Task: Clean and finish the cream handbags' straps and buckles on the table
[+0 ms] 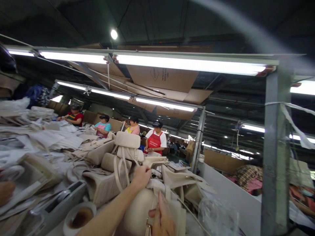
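In front of me stands a cream handbag (pixel 138 209) with a gold-coloured metal clasp (pixel 148 227). My left hand (pixel 141 177) is closed above the bag's top, beside a piece of white wrapping (pixel 157 186); what its fingers grip is hidden. My right hand (pixel 162 216) presses against the bag's front, with one finger pointing up along it and the thumb near the clasp. Those fingers look closed on the bag, though part of the grip is hidden. Just beyond my left hand lie more cream bags (pixel 128 141) with straps.
A tape dispenser (pixel 61 203) and a tape roll (pixel 80 218) sit at left. Another person's hand (pixel 6 192) shows at the left edge. Clear plastic (pixel 218 213) lies at right, near a white partition (pixel 228 193) and a metal post (pixel 275 147). Several co-workers (pixel 156 141) work beyond the pile.
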The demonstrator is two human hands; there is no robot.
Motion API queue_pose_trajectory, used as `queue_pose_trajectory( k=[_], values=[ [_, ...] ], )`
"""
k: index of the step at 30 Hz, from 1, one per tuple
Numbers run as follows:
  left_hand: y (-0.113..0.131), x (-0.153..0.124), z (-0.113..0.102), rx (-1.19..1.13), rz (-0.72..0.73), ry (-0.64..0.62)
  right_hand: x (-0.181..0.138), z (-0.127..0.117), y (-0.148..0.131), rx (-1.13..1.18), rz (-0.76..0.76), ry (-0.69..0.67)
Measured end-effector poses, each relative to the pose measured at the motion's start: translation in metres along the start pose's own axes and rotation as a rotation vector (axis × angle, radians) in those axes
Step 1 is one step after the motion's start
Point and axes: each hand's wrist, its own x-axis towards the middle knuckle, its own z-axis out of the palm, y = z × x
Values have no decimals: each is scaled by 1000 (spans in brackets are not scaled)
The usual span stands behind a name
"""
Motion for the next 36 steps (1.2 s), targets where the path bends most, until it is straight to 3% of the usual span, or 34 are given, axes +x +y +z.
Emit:
queue_pose_trajectory(
  k=[5, 8, 10, 13, 16, 19, 22, 27, 31, 36],
  values=[
    [16, 4, -4, 155, 33, -238, 3, -3, -11, 113, 118, -71],
    [35, 3, -6, 201, 139, -193, 4, -4, -13, 244, 223, -109],
    [51, -5, -9, 215, 248, -102, 2, -5, -11, 337, 259, -39],
    [69, -33, -17, 216, 400, -62, -1, -13, -5, 539, 298, 65],
    [66, -75, -22, 116, 563, -131, 0, -26, -4, 638, 349, -44],
    [42, -113, -18, -39, 650, -133, 1, -33, -10, 633, 290, -171],
    [16, -129, -5, -200, 499, -41, -3, -31, -17, 695, 254, -235],
    [7, -121, 9, -581, -6, 142, -16, -30, -17, 723, 424, -282],
    [14, -117, -2, -655, -114, 0, -19, -42, -23, 714, 452, -344],
    [16, -122, -22, -415, -254, -260, -16, -51, -38, 528, 466, -280]
  ],
)
